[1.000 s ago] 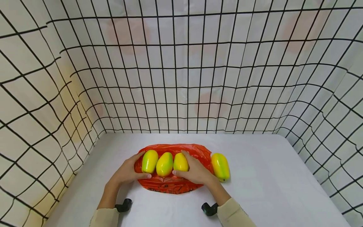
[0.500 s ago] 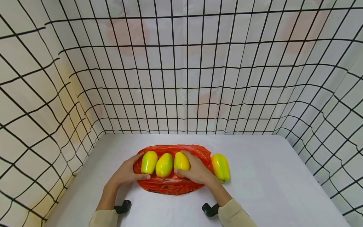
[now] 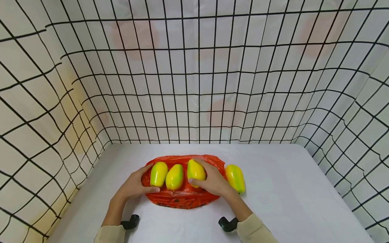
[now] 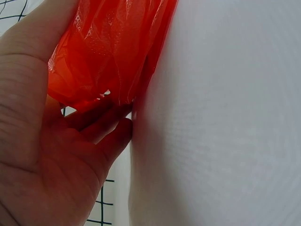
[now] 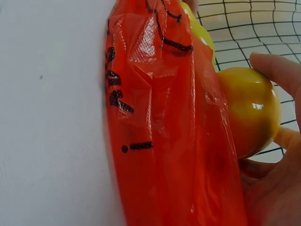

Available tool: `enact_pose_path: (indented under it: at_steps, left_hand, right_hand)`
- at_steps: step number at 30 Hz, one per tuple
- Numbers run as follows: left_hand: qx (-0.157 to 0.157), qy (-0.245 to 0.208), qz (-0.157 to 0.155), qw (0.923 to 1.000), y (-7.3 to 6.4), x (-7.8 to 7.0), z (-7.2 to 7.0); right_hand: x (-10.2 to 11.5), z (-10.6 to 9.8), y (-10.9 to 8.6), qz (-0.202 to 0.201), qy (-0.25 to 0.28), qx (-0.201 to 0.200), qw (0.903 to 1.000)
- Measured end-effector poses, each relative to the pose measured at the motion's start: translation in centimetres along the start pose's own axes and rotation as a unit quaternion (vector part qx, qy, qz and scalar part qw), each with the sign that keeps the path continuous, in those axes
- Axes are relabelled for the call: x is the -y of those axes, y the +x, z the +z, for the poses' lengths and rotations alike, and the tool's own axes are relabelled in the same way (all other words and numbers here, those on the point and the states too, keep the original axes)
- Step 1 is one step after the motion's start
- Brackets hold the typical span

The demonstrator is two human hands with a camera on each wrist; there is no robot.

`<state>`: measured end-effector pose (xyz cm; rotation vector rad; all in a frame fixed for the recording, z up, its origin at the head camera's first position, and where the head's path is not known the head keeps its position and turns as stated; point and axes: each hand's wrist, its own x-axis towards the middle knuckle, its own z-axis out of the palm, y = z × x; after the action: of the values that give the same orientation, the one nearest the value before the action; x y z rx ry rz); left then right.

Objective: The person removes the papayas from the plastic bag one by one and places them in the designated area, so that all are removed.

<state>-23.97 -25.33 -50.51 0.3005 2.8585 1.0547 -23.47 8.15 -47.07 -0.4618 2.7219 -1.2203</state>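
Observation:
My right hand (image 3: 212, 179) grips a yellow-green mango (image 3: 196, 171), thumb at its front and fingers behind. In the right wrist view this mango (image 5: 249, 112) rises above the bag's edge. A red plastic bag (image 3: 179, 201) with black print lies flat beneath the fruit. My left hand (image 3: 135, 184) curves round the bag's left end, thumb in front and fingers at the back, beside the left mango (image 3: 159, 174). In the left wrist view the bag's red film (image 4: 113, 52) fills the space between thumb and fingers. A middle mango (image 3: 174, 177) rests untouched on the bag.
Another mango (image 3: 235, 179) lies on the white table (image 3: 282, 195) just right of the bag, close to my right wrist. White walls with a black grid (image 3: 199, 84) enclose the table at the back and sides. Black wrist mounts (image 3: 130, 222) jut inward from both wrists.
My right hand has moved the gripped mango slightly right and up, widening its gap from the middle mango. My left hand has stayed at the bag's left end.

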Motion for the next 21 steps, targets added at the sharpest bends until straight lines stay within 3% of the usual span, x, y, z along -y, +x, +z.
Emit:
enact_pose_path:
  at_steps: [21]
  left_hand:
    - [-0.003, -0.008, -0.009, 0.9999, 0.0, -0.3, 0.0]
  right_hand:
    - [-0.3, -1.9, -0.9, 0.011, 0.02, -0.036, 0.9991]
